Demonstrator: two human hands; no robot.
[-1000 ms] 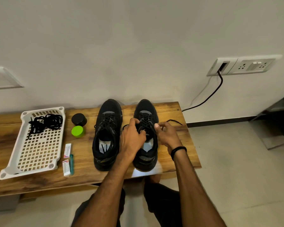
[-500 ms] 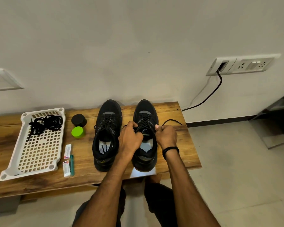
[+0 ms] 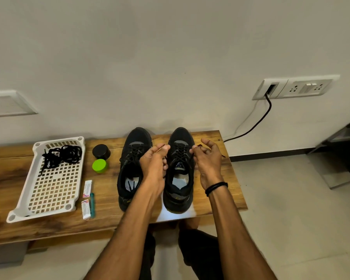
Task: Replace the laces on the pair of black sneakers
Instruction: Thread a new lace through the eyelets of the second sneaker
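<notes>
A white perforated tray point(image 3: 18, 215) sits at the left of a wooden bench point(image 3: 109, 215), with a tangle of spare black laces point(image 3: 62, 156) at its far end. Beside the tray stand a black jar point(image 3: 101, 151) and a green jar point(image 3: 99, 166). Nearer the front edge lie small packets point(image 3: 87, 188).

The left sneaker point(image 3: 135, 138) stands toe to the wall, fully laced. The left hand point(image 3: 155, 168) fills the narrow gap between the shoes, its thumb and forefinger pinched on a lace end. The right sneaker point(image 3: 181, 136) carries its old lace point(image 3: 180, 153), threaded through every eyelet. The right hand point(image 3: 209, 162) is on its outer side, thumb and forefinger clamped on the other end and the remaining fingers loosely curled.

A second ago both hands were bunched over this shoe's tongue. Now they have drawn apart and further from the body, one to each side. The bow looks undone, so unthreading can probably start.

There is little room to work. The wall is close behind the toes, and the heels sit near the bench's front edge. The right hand is near the bench's right edge, with open floor beyond. A black cable point(image 3: 257, 124) runs down the wall there, well clear of the hands.
</notes>
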